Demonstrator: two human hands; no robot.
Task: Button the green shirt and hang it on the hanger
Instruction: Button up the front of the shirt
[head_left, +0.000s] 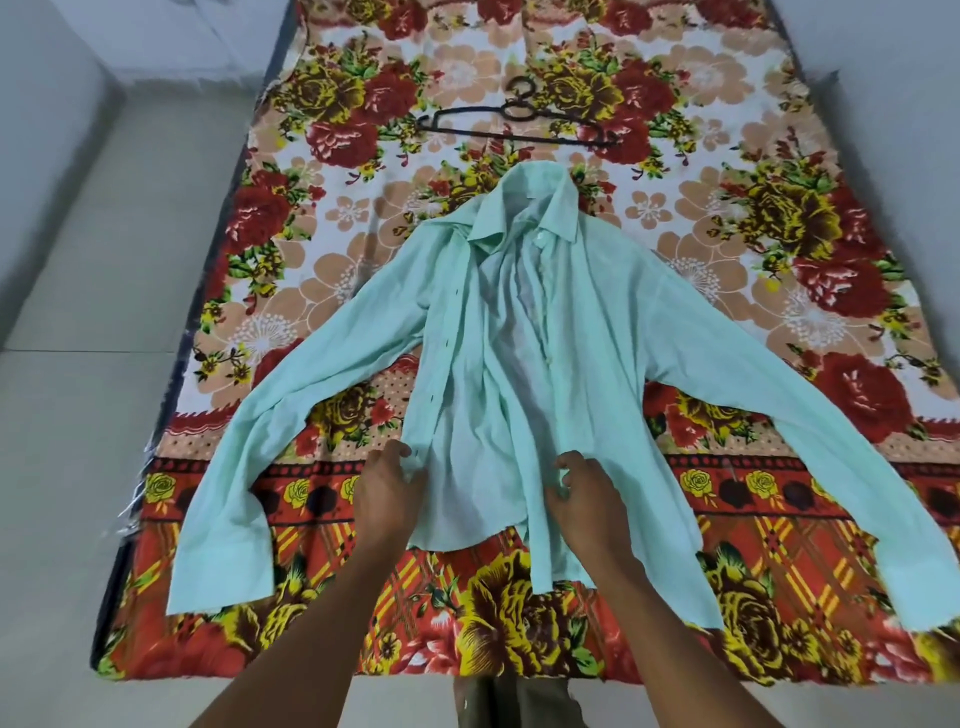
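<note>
The light green shirt (519, 364) lies face up on the floral bedsheet (753, 234), unbuttoned, collar away from me and both sleeves spread out. My left hand (387, 496) pinches the left front edge, the one with the buttonholes, near the hem. My right hand (589, 499) grips the right front edge at about the same height. A dark hanger (514, 122) lies flat on the sheet beyond the collar, apart from the shirt.
The bedsheet covers a low mattress that fills most of the view. Pale tiled floor (78, 441) runs along the left side and grey wall or floor shows at the right. My legs show at the bottom edge.
</note>
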